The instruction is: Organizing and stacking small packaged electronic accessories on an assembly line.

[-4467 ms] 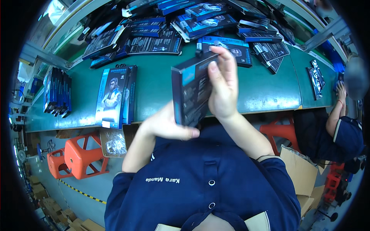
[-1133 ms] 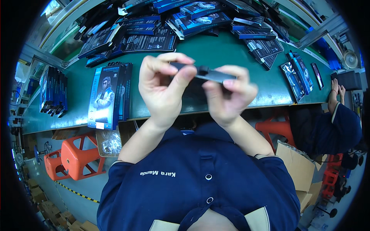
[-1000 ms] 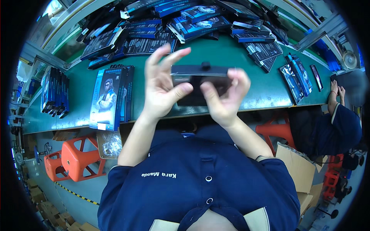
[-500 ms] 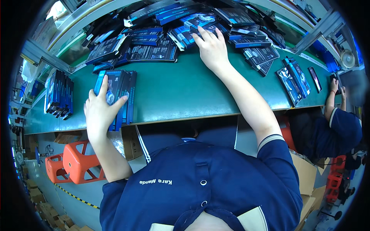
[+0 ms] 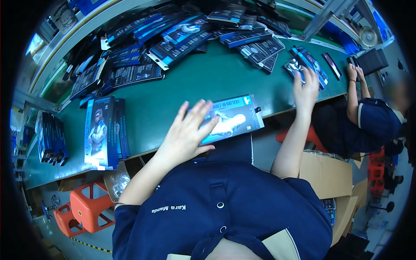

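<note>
Fingers wide, the left hand (image 5: 184, 134) touches a glossy oblong box (image 5: 237, 118), long axis left-to-right, black tab (image 5: 258, 109) rightward. The right hand (image 5: 306, 90) is at a shiny packet (image 5: 292, 66), grip indiscernible.

The box (image 5: 238, 113) in front of you looks like smooth printed card with a glossy sheen, and the packet (image 5: 293, 65) shines like plastic film. Your worktop (image 5: 182, 89) is smooth and glossy, your shirt (image 5: 186, 229) matt cloth, the stool (image 5: 88, 220) smooth plastic, the carton (image 5: 327, 173) matt cardboard, the frame (image 5: 323, 21) dull metal.

Navy short-sleeved shirt (image 5: 186, 229), cream collar (image 5: 281, 245), pale chest lettering (image 5: 168, 209), pale-rimmed buttons (image 5: 220, 205); dark trousers (image 5: 234, 154), white side stripe (image 5: 252, 149)
</note>
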The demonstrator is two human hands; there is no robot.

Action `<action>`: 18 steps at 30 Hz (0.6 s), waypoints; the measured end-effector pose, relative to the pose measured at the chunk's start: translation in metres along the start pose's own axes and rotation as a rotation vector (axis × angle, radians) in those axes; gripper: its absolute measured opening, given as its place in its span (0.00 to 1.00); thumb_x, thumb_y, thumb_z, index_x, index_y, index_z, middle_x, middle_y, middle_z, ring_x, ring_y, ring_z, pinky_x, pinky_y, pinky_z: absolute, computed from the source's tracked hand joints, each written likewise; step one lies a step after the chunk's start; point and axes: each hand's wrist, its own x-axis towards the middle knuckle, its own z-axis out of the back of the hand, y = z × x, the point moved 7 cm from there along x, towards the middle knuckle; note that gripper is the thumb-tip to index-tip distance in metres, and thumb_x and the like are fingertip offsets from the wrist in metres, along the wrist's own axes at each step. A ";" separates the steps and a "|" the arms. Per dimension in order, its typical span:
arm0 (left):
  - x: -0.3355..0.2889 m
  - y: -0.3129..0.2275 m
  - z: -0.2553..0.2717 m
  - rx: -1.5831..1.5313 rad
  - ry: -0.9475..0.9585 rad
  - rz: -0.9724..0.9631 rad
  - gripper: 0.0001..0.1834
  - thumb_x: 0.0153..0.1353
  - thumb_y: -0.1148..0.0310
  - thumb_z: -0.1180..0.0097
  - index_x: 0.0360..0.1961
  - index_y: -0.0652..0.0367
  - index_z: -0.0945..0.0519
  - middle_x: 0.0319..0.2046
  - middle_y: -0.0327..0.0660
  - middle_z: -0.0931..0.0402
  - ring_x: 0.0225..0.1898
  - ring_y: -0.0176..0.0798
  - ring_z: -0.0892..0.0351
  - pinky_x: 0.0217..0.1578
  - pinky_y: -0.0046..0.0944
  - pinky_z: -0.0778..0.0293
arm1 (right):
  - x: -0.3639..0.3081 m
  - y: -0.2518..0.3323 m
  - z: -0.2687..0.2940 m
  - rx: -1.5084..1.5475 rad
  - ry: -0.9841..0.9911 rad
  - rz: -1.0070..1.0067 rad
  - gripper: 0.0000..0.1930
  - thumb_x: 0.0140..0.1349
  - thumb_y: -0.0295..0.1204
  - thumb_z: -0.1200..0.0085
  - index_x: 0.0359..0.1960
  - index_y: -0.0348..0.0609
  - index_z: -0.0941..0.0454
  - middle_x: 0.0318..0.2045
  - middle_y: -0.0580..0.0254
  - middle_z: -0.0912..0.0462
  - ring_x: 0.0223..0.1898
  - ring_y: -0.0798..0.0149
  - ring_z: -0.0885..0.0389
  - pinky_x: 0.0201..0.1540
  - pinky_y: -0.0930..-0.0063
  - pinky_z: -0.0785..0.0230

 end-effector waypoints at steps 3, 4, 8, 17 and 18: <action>0.001 0.002 0.018 0.045 -0.003 -0.104 0.36 0.42 0.58 0.26 0.55 0.57 0.23 0.56 0.49 0.26 0.60 0.49 0.27 0.62 0.52 0.35 | -0.034 -0.096 -0.024 0.079 0.365 -0.422 0.21 0.67 0.48 0.49 0.49 0.45 0.17 0.56 0.47 0.23 0.60 0.43 0.30 0.63 0.50 0.40; -0.002 0.011 0.038 -0.095 -0.156 -0.060 0.29 0.42 0.62 0.26 0.48 0.58 0.19 0.44 0.47 0.18 0.50 0.45 0.19 0.55 0.45 0.27 | -0.040 -0.102 -0.017 0.059 0.280 -0.444 0.24 0.62 0.50 0.43 0.48 0.43 0.17 0.55 0.43 0.24 0.57 0.42 0.28 0.62 0.51 0.39; -0.006 0.060 0.086 -0.388 -0.200 0.328 0.30 0.49 0.68 0.31 0.55 0.63 0.22 0.46 0.52 0.18 0.49 0.53 0.18 0.51 0.45 0.25 | -0.079 -0.138 -0.005 0.042 -0.092 -0.856 0.47 0.41 0.50 0.24 0.58 0.35 0.34 0.58 0.38 0.33 0.59 0.50 0.31 0.59 0.57 0.36; 0.043 0.033 -0.003 -0.096 0.036 0.129 0.43 0.43 0.50 0.28 0.60 0.54 0.28 0.64 0.61 0.37 0.66 0.64 0.39 0.68 0.59 0.46 | -0.085 -0.171 -0.050 0.811 0.052 -1.202 0.46 0.53 0.41 0.29 0.68 0.38 0.46 0.59 0.42 0.31 0.55 0.47 0.25 0.52 0.37 0.31; 0.046 0.029 -0.001 -0.130 -0.006 0.106 0.42 0.41 0.53 0.28 0.60 0.51 0.28 0.58 0.58 0.33 0.61 0.63 0.34 0.65 0.58 0.42 | -0.083 -0.177 -0.051 0.744 0.091 -1.195 0.37 0.55 0.39 0.31 0.62 0.36 0.36 0.51 0.45 0.24 0.48 0.53 0.20 0.40 0.47 0.21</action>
